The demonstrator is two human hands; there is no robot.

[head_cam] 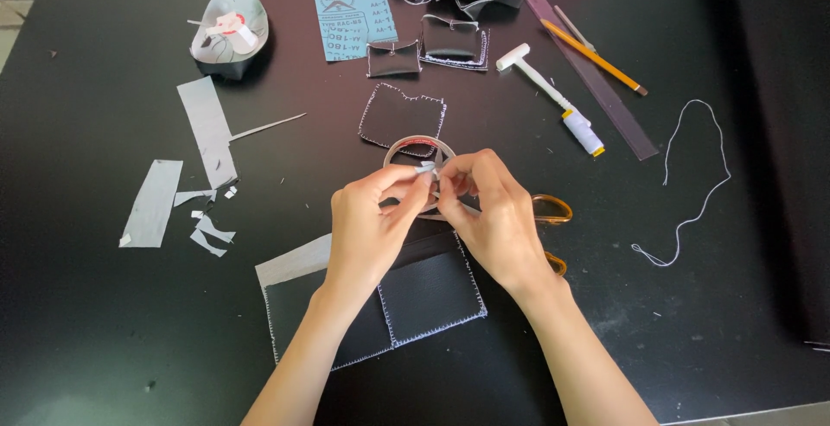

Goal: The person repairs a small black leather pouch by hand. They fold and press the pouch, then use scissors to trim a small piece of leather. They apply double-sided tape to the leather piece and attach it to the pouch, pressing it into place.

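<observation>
My left hand (372,223) and my right hand (488,210) meet over the middle of the black table. Together they hold a roll of clear tape (413,147). My left fingertips pinch its loose end (425,167), and my right fingers grip the roll's near side. Under my wrists lies a black leather piece (428,292) with white stitching along its edges. Orange-handled scissors (553,210) lie partly hidden behind my right hand. Another stitched black piece (399,115) sits just beyond the roll.
Grey tape strips (207,128) and scraps lie at the left, near a small bowl (230,28). At the back are a blue sheet (353,15), small black pouches (393,58), a white hammer (527,67), thread spool (584,132), pencil (595,56), ruler (596,84). Loose white thread (692,192) lies right.
</observation>
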